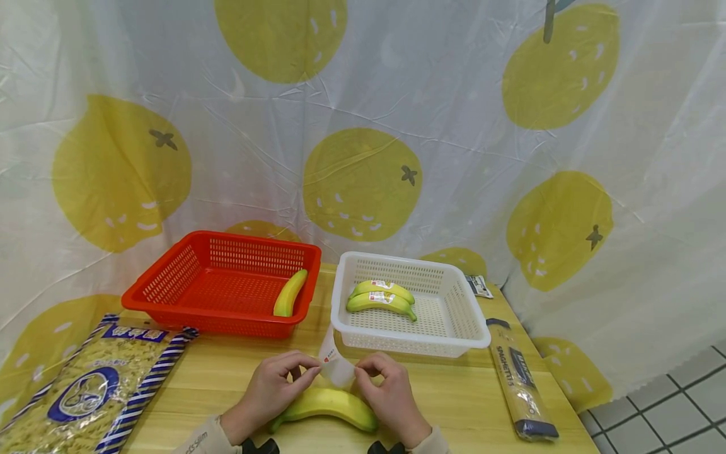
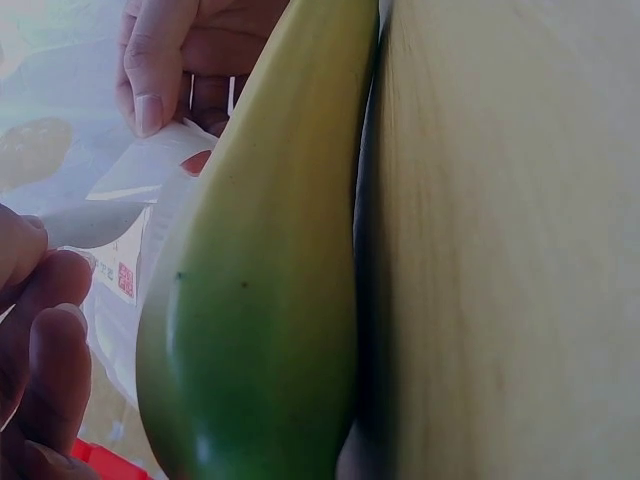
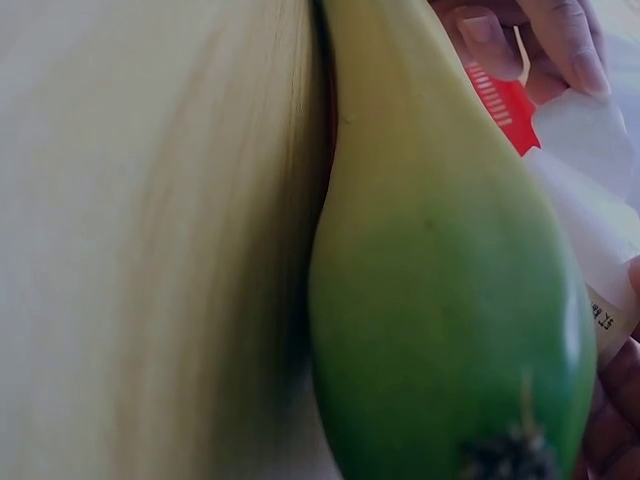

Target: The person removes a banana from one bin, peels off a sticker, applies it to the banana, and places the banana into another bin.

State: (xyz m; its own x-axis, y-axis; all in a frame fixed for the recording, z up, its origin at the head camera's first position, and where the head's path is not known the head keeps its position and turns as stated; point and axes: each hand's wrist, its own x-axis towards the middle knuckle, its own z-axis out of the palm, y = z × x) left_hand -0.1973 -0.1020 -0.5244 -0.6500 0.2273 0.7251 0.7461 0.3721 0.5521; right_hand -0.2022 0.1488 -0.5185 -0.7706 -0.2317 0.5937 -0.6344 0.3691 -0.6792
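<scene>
Both hands are over a yellow-green banana (image 1: 326, 403) lying crosswise at the table's front. Between them is a white strip of stickers (image 1: 338, 367) with small red print, bent and hanging above the banana. My left hand (image 1: 276, 386) pinches its left edge between thumb and forefinger, and my right hand (image 1: 392, 392) pinches the right edge. In the left wrist view, a curled label (image 2: 100, 222) stands partly away from the translucent backing (image 2: 150, 160). The banana fills much of both wrist views and hides part of the strip.
A red basket (image 1: 227, 321) with one banana (image 1: 290, 294) stands back left. Right of it, a white basket (image 1: 408, 343) contains two labelled bananas (image 1: 381, 301). A pasta bag (image 1: 91, 391) lies left, a spaghetti pack (image 1: 520, 384) right. A patterned curtain (image 1: 454, 208) hangs behind.
</scene>
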